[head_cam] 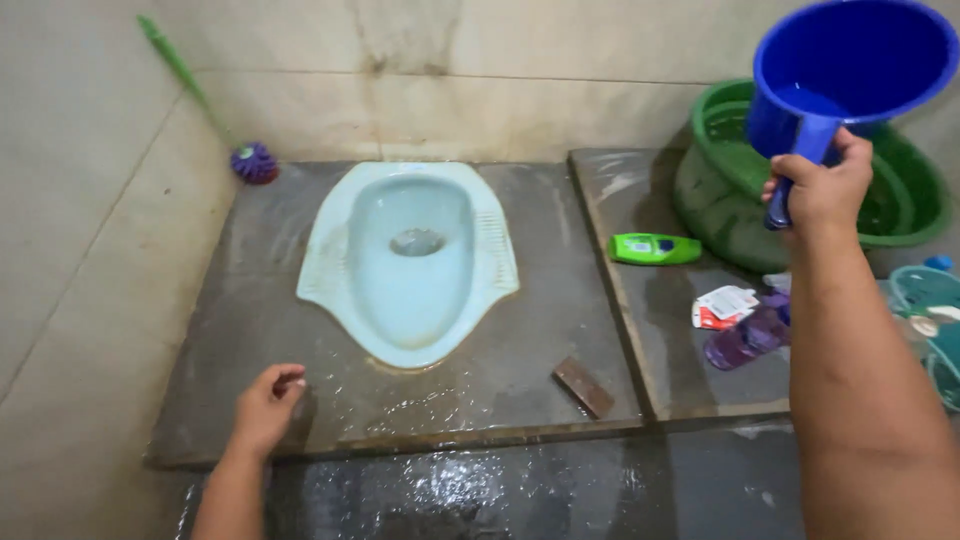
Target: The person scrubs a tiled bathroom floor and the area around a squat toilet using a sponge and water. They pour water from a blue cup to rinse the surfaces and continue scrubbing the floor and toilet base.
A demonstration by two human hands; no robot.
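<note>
your right hand (822, 190) is raised at the upper right, fingers wrapped tight around the handle of a blue plastic mug (845, 75). the mug is held up in the air above the green tub (905, 215), tilted so its open mouth faces you, and there is water inside it. your left hand (266, 405) is low at the bottom left, fingers loosely curled and holding nothing, resting on or just above the front edge of the wet grey slab (520, 330); you cannot tell from here whether it actually touches the surface.

set into that slab is a pale blue squat toilet pan (410, 265), its narrow end pointing toward you, well apart from both hands. the slab around it glistens with water, and the dark floor (500, 490) below the step is wet too. a small brown block (584, 386) lies on the slab to the right of the pan, near the front edge.

on the raised slab to the right, a green bottle (655, 248) lies on its side just beside the tub. nearer you, a purple bottle (745, 338) lies flat with a red and white sachet (724, 304) touching it. a teal basket (928, 300) shows at the right edge behind your forearm.

a toilet brush (252, 161) with a green handle and purple head leans in the back left corner against the tiled wall (80, 220).
</note>
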